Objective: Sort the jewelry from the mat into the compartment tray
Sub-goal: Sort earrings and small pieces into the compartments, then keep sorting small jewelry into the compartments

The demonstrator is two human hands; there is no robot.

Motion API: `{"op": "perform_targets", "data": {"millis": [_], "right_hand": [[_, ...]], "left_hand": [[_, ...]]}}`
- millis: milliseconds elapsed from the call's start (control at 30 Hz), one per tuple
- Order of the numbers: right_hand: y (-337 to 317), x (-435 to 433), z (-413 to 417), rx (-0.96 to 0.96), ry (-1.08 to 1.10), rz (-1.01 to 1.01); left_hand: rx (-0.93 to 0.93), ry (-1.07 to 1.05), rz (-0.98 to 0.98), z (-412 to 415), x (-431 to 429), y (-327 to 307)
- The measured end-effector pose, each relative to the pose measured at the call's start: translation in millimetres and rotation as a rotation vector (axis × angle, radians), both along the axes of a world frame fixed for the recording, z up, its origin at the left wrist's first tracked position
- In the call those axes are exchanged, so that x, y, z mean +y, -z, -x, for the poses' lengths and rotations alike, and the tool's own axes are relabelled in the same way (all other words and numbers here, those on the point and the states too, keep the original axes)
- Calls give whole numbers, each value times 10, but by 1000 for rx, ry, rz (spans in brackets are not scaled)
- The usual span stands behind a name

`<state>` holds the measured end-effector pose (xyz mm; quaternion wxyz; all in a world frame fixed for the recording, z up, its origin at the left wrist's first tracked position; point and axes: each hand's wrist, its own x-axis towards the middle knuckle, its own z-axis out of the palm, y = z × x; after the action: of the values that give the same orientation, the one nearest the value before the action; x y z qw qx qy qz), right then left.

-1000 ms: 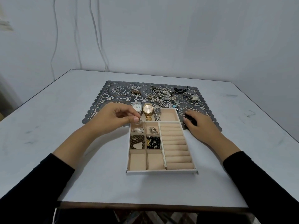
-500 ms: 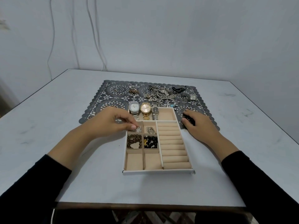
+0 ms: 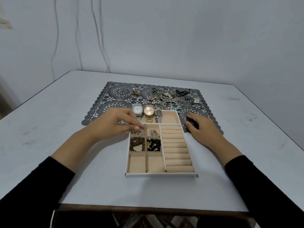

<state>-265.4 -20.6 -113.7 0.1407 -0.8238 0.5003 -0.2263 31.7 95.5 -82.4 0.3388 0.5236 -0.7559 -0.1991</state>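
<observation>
- The compartment tray point(image 3: 161, 174) sits on the white counter point(image 3: 49, 129), its far end overlapping the grey lace mat point(image 3: 105, 102).
- The left hand point(image 3: 115, 124) is down at the tray's left column, thumb and forefinger closed together on a silver ornament point(image 3: 140, 131) lying in the far small compartment.
- Just beside it, in the next small compartment, lies a feathered silver piece point(image 3: 154, 133).
- One row nearer: a brown bead bracelet point(image 3: 137, 143) on the left, and a black bead bracelet point(image 3: 154, 144) with a gold charm on the right.
- The ring rolls point(image 3: 176, 148) run down the tray's right side.
- Three watches lie in the wide far compartment, faces up at its far rim: a white-faced silver watch point(image 3: 137, 109), a gold watch point(image 3: 149, 111) and a small dark-faced watch point(image 3: 158, 113).
- The right hand point(image 3: 203, 128) rests on the mat right of the tray, well apart from the left, its fingers curled over a dark beaded piece point(image 3: 191, 123).
- Further back on the mat: a tangle of chains and pearls point(image 3: 164, 97), a square-faced watch point(image 3: 196, 100), a black cord point(image 3: 182, 92), a gold brooch point(image 3: 136, 93) and some loose rings point(image 3: 119, 92).
- Both forearms come in wearing black sleeves point(image 3: 32, 186).
</observation>
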Motion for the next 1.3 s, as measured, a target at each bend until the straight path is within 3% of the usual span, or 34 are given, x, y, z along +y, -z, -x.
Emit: {"op": "perform_targets", "data": {"millis": [300,400,533,833,1300], "right_hand": [[-9,12,-2,-30,-5,24],[-15,5,0,-67,11,39],[-37,-58,-17,-90,34,96],[-71,-355,-210,-145,-14,154],[-93,-1056,-601,-101,-69,121]], "left_hand": [[224,-189,47,-41,-35,9],[133,-332,186,-92,-96,63],[23,-456,205,-212,-243,142],[-330,-424,-17,-452,-679,257],[-371,-352,-71,-498,-1378,264]]}}
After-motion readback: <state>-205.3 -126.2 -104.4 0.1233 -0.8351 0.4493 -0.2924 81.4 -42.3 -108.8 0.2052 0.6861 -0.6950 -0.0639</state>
